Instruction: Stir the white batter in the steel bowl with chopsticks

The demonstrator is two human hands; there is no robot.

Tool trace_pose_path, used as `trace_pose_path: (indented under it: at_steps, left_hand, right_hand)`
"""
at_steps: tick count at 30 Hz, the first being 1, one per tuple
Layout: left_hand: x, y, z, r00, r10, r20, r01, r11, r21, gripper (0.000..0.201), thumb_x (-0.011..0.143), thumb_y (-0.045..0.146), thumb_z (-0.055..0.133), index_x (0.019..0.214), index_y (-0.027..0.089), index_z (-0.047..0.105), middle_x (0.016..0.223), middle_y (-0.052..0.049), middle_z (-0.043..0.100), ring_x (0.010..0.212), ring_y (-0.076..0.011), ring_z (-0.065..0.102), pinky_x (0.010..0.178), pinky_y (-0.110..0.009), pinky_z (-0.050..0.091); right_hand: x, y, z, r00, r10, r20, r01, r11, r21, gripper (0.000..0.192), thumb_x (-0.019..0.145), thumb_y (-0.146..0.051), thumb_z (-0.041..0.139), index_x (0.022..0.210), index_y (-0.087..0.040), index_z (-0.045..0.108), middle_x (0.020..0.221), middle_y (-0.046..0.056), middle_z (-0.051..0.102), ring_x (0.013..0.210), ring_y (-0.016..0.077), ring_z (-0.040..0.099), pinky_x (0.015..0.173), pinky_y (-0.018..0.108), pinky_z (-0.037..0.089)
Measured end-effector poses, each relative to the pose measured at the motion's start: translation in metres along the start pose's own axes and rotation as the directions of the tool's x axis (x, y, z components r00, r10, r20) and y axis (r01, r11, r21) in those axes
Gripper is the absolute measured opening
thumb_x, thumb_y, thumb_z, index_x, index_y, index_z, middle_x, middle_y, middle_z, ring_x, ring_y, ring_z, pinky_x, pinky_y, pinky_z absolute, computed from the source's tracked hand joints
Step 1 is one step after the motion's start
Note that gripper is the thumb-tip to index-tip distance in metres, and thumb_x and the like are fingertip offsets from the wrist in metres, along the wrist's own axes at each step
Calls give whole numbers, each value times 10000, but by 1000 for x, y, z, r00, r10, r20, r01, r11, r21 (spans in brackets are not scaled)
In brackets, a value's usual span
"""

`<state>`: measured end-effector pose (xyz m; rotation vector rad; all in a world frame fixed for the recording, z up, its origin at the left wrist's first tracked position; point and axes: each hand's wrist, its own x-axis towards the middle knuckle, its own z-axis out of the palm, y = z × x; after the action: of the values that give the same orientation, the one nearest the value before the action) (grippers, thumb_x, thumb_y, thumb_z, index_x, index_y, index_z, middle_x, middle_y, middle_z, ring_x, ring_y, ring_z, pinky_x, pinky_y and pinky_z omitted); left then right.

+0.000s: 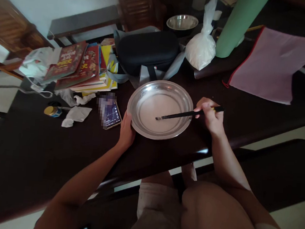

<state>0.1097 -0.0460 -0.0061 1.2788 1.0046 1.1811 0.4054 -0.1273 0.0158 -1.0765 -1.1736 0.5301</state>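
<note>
Here the right hand (212,117) was closed on a pair of dark chopsticks (185,114), pinched near their upper end between thumb and fingers, with the tips slanting down to the floor of the steel plate (143,95). The sticks looked thin, stiff and light (the sort that roll against each other if the pinch goes slack), so a hold well back from the tips, as shown, seemed the sensible one.

The left hand (126,130) was wrapped on the plate's near-left rim, thumb along the edge, steadying it. The plate sat on the dark worktop (30,153), near its front edge and between the two hands. A pale film or thin layer of something whitish lay in its well; what it was could not be told. The plate was probably light, rigid and smooth, likely to skate on the polished wood if pushed from one side, and the raised rim was its best place for a grip.

Just left of the plate lay a phone (109,113), screen lit. Beyond it were crumpled tissues (75,114), a small jar with a gold lid (52,111) and a stack of books (81,66). Behind the plate stood a black case (146,51), a knotted plastic bag of white powder (201,47), a steel bowl (182,22), a green cylinder (238,25) and a pink folder (270,64).
</note>
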Motion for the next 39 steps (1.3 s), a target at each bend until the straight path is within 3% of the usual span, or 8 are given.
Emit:
trace_pose_path:
  at_steps: [3,8,13,19,24,29,35,39]
  left_hand:
    - [0,-2,1,1000,10,0,-10,1000,-4,272,1029,447,620,1052,209,751,1318,-126,749,1413,-338,595,1176,-460,511]
    - [1,-5,3,999,-25,-27,24,999,-42,323,1032,485,610,1135,210,744,1300,-120,755,1388,-331,615,1161,-462,518]
    - [1,-3,1,1000,-13,-1,13,1000,-18,292,1016,479,641,1094,222,755,1306,-125,751,1410,-338,598,1162,-461,515]
    - [1,-5,3,999,-35,-8,35,997,-72,317,1031,482,587,1132,225,742,1303,-118,753,1363,-325,634,1160,-478,517]
    - [1,-4,2,1000,-17,2,17,1000,-12,296,1027,464,613,1105,211,745,1313,-141,748,1384,-342,614,1151,-490,523]
    - [2,-8,2,999,-40,-4,40,996,-76,339,998,533,628,1087,224,734,1269,-98,762,1324,-325,652,1139,-446,537]
    - [3,-9,4,999,-37,-15,35,995,-88,321,1004,520,629,1094,232,738,1269,-96,761,1348,-327,641,1151,-443,529]
    - [2,-10,2,1000,-12,-5,11,998,-58,325,1031,479,603,1163,220,747,1335,-122,743,1361,-329,635,1173,-459,511]
  right_hand:
    - [0,1,-1,997,44,57,-41,997,-61,388,959,-588,699,789,-251,787,662,-7,682,593,130,656,603,300,543]
    - [1,1,-1,990,0,-138,-4,999,-34,524,935,-687,665,657,-246,708,588,-13,609,516,124,576,513,297,474]
    - [0,1,0,997,53,59,-49,997,-63,409,953,-618,691,775,-259,771,647,-6,676,577,135,649,598,312,542]
    - [1,1,0,991,-3,-137,-1,1000,-29,531,934,-700,655,653,-251,691,584,-16,593,509,124,563,512,303,473]
    - [0,1,0,996,58,62,-54,997,-57,416,956,-617,687,763,-257,764,657,-7,671,581,132,650,601,311,549]
    - [1,2,0,991,3,-137,-9,999,-42,506,937,-682,666,668,-256,713,601,-9,619,535,132,591,533,306,497]
    - [1,3,-1,997,62,43,-59,996,-70,433,946,-640,684,751,-262,762,662,-5,685,577,140,656,612,323,554]
    - [1,3,-1,995,-8,-100,5,1000,-30,461,952,-639,677,696,-261,741,613,-13,633,539,127,606,550,305,493]
